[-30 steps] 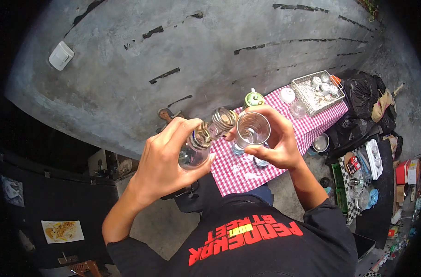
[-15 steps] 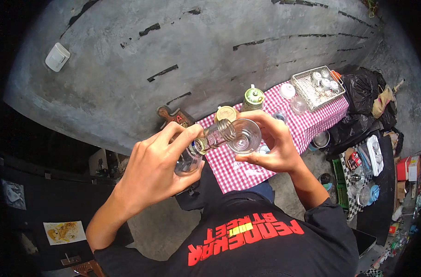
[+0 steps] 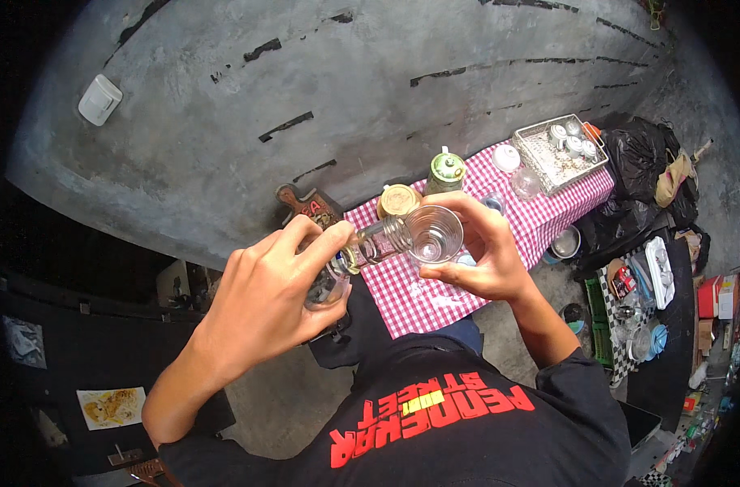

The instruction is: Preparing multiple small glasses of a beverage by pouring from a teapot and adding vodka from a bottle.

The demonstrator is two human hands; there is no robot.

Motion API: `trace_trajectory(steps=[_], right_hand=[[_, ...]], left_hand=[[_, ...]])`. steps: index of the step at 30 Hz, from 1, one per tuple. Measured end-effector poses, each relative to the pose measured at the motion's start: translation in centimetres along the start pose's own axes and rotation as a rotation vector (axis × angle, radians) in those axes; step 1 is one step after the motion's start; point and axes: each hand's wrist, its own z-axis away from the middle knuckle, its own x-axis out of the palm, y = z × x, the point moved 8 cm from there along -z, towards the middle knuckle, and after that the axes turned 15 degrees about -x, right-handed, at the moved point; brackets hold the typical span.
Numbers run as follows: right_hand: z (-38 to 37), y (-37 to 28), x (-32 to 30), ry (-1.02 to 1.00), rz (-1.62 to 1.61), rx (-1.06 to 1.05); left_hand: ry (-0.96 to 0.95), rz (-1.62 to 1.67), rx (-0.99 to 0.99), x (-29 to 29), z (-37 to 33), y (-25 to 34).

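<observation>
My left hand (image 3: 268, 284) is closed round the body of a clear glass bottle (image 3: 371, 247), which lies tilted with its ridged neck pointing right. In my right hand (image 3: 487, 247) I grip a clear drinking glass (image 3: 435, 234), fingers round its far side and thumb on the near side. The bottle's mouth is at the left rim of the glass; whether they touch I cannot tell. No liquid can be made out clearly. Both are held above a table covered with a red-and-white checked cloth (image 3: 402, 312).
Behind the glass stand a round tan-topped container (image 3: 399, 200) and a green lidded jug (image 3: 447, 172). Farther right are a white round vessel (image 3: 506, 158), a clear glass bowl (image 3: 526, 184) and a wire basket (image 3: 540, 166) holding several white-and-silver cups. Black bags (image 3: 642, 166) lie beyond the table.
The glass and my right hand have shifted slightly right, and the glass has turned a little. My left forearm has swung slightly left, the bottle still held.
</observation>
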Motion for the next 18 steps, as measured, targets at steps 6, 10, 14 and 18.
trace_trajectory(steps=[6, 10, 14, 18], right_hand=[[0.4, 0.7, 0.1, -0.016, -0.018, -0.012], [0.7, 1.2, 0.1, 0.020, -0.036, 0.049], [0.8, 1.2, 0.0, 0.017, -0.037, 0.059], [0.9, 1.2, 0.0, 0.020, -0.044, 0.072]], left_hand=[[-0.014, -0.043, 0.000, 0.0, -0.2, 0.0], [-0.026, -0.068, -0.001, 0.3, -0.1, -0.1], [-0.028, -0.061, -0.002, 0.6, -0.2, -0.2], [-0.034, -0.066, -0.003, 0.6, -0.2, -0.2]])
